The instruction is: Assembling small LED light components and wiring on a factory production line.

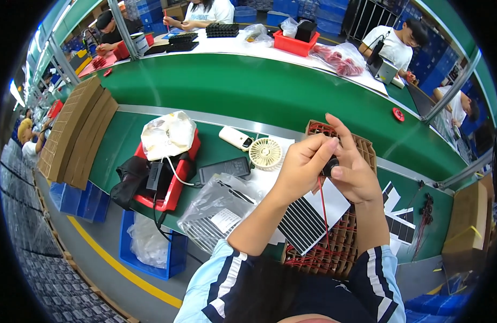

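Above the bench, my two hands meet around a small black round part point(330, 166). My right hand point(360, 176) grips it between the thumb and the bent fingers, with one finger raised. Close against it, my left hand point(302, 163) is closed in a pinch at the top; what lies between its fingertips is hidden. A thin red wire point(323, 207) hangs down from between the hands. Below them is a cardboard divider tray point(342, 237) with red wires in its cells. A white sheet with black strips point(304, 222) lies partly over that tray.
To the left are a red bin point(175, 191), a cream handheld fan point(265, 154), a black power adapter point(223, 169) and a clear plastic bag point(219, 207). Cardboard dividers point(79, 134) lean at the far left. Black wire bundles point(427, 212) lie right. Several people work beyond the green conveyor point(232, 81).
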Action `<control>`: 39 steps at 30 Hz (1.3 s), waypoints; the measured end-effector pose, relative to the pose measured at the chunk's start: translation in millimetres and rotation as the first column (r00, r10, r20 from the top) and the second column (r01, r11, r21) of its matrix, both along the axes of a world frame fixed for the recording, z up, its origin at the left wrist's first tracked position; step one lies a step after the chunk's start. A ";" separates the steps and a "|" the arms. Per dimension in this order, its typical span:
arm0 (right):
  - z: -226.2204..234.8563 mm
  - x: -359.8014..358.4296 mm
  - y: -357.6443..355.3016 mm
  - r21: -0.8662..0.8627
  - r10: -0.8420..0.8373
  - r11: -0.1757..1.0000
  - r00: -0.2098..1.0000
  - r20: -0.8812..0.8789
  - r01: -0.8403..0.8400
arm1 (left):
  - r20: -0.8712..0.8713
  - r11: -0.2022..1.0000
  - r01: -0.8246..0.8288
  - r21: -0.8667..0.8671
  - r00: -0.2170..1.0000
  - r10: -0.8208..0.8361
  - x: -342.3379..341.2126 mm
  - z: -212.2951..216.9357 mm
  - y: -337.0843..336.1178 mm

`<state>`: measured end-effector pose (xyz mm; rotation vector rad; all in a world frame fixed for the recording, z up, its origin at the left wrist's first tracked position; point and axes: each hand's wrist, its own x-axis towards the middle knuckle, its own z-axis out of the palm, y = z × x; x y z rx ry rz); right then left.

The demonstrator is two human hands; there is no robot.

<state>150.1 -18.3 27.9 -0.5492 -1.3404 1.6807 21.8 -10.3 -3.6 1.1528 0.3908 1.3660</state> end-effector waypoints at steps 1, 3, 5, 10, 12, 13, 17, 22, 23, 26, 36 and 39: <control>0.8 -0.2 -1.2 -0.108 0.054 0.992 0.996 -0.065 -0.061 | 0.001 1.000 0.000 0.001 1.000 0.000 -0.2 -0.1 0.8; -6.7 1.2 -1.1 -0.121 0.067 0.989 0.992 -0.109 -0.080 | -0.095 0.996 -0.014 0.093 0.995 0.023 0.1 -1.3 0.9; -7.3 2.2 -1.0 -0.090 0.045 0.994 0.991 -0.122 -0.056 | -0.070 0.998 0.018 0.056 0.997 -0.014 1.8 1.9 1.5; -21.1 8.5 2.1 -0.135 -0.097 0.988 0.973 -0.211 0.069 | 0.113 0.989 0.022 -0.147 0.994 -0.006 -11.5 8.3 1.5; -6.4 24.6 -11.0 -0.113 -0.129 0.987 0.978 -0.161 0.112 | 0.160 0.984 -0.163 -0.067 0.972 0.171 -17.7 14.9 7.4; -5.4 27.0 -16.0 -0.111 -0.095 0.991 0.987 -0.131 0.081 | 0.113 0.958 -0.278 -0.075 0.952 0.285 -25.3 13.6 11.7; -12.7 39.6 -34.3 -0.186 0.163 0.974 0.973 0.161 -0.132 | 0.143 0.929 -0.366 -0.053 0.918 0.370 -31.0 4.2 25.9; -16.6 60.9 -48.3 -0.115 -0.059 0.990 0.980 0.190 0.082 | 0.040 0.945 -0.297 -0.138 0.952 0.305 -30.6 7.4 23.4; -17.1 64.1 -49.4 -0.116 -0.060 0.990 0.980 0.187 0.083 | 0.014 0.953 -0.269 -0.136 0.962 0.273 -31.0 5.5 23.3; -16.7 80.0 -54.4 -0.085 -0.144 0.983 0.970 0.195 0.163 | 0.013 0.976 -0.150 -0.156 0.988 0.154 -28.4 5.1 22.7; -19.7 107.3 -70.2 -0.029 -0.258 0.963 0.944 0.204 0.269 | 0.036 0.992 0.000 -0.127 0.999 0.005 -19.9 4.2 17.7; -19.5 106.8 -69.5 -0.015 -0.272 0.959 0.931 0.242 0.284 | 0.177 0.971 0.164 -0.171 0.975 -0.134 -15.6 0.0 22.5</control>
